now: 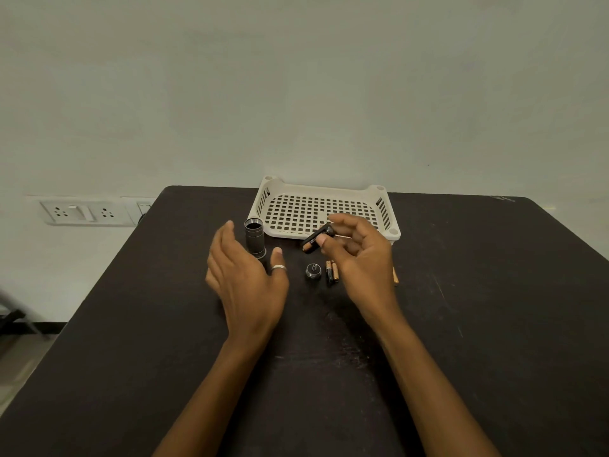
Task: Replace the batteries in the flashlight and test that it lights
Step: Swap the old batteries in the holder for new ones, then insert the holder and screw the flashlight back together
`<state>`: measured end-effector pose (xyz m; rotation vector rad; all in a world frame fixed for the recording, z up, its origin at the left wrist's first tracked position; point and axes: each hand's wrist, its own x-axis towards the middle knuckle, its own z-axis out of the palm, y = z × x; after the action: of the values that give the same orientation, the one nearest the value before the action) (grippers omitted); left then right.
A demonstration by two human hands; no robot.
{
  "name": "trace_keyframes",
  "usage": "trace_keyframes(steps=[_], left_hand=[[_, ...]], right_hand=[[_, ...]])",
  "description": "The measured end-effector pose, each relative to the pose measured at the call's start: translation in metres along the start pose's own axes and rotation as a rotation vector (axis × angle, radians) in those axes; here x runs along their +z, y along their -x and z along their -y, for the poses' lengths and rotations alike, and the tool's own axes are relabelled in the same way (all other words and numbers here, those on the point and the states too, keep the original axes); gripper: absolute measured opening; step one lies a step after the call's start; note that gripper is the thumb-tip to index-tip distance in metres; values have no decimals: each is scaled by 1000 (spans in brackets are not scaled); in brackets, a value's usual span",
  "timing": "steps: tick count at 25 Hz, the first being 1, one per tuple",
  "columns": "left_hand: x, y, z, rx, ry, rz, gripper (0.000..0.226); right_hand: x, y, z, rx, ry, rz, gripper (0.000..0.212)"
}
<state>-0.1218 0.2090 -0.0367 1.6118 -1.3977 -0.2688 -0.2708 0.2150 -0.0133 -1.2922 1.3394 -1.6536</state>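
A: So, where's the flashlight (254, 237)?
B: Upright on the dark table (461, 291); left hand (245, 278), fingers loose, at its six o'clock, right hand (356, 255) pinching the battery holder (316, 240) at three.
A: Beyond?
B: White basket (329, 192) at two; sockets (82, 212) on the pale wall (296, 94) at nine.

A plain, pale grey-green painted wall (296, 77) fills the background under soft, even light. A white plastic switch-and-socket panel (85, 211) sits low on it at left. The matte black, scuffed counter (494, 324) abuts the wall, with pale floor (19, 367) at lower left.
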Motion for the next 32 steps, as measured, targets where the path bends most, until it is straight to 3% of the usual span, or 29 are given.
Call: trace_keyframes(steps=[6, 9, 13, 19, 32], left_hand=[[2, -5, 8, 9, -2, 117, 37], [1, -4, 5, 128, 16, 117, 39], [1, -4, 5, 308, 9, 111, 44], [0, -4, 9, 354, 34, 107, 48], [6, -6, 15, 369, 34, 99, 49]], right_hand=[[1, -4, 9, 445, -750, -113, 14], [2, -3, 11, 554, -926, -144, 16], [0, -3, 11, 592, -980, -158, 31], [-1, -5, 8, 486, -837, -133, 11], [11, 1, 3, -25, -28, -16, 19]])
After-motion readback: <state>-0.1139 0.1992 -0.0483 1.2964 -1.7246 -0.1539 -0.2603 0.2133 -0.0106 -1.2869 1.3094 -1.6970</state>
